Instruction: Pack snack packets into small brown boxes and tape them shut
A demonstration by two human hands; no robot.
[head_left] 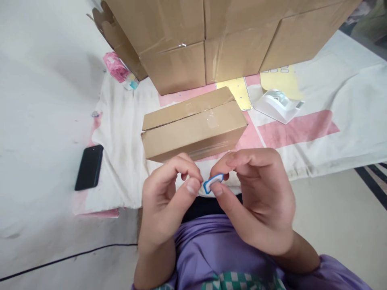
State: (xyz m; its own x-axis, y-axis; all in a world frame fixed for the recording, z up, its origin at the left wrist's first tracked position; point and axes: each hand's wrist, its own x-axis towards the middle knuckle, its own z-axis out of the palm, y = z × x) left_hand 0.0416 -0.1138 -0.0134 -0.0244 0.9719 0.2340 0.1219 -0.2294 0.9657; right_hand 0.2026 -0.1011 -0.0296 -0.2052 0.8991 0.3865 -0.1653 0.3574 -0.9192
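- One pair of bare hands works nearest, above the lap of a purple garment.
- The right hand pinches one small white piece with a blue rim between thumb and forefinger.
- The left hand has thumb and forefinger tips pressed together, just beside the piece's left end; whether anything thin sits between them, I cannot tell.
- The front edge of the white-and-pink cloth runs behind the hands.
- One closed brown cardboard box stands just beyond the fingers, near enough to bound their forward room; cloth stretches along both its sides.
- One black rectangular phone lies at the left edge.
- One white curved plastic dispenser sits right of the box.
- One pink plastic packet lies far left.
- Large brown cartons wall off the back; their count is unclear.
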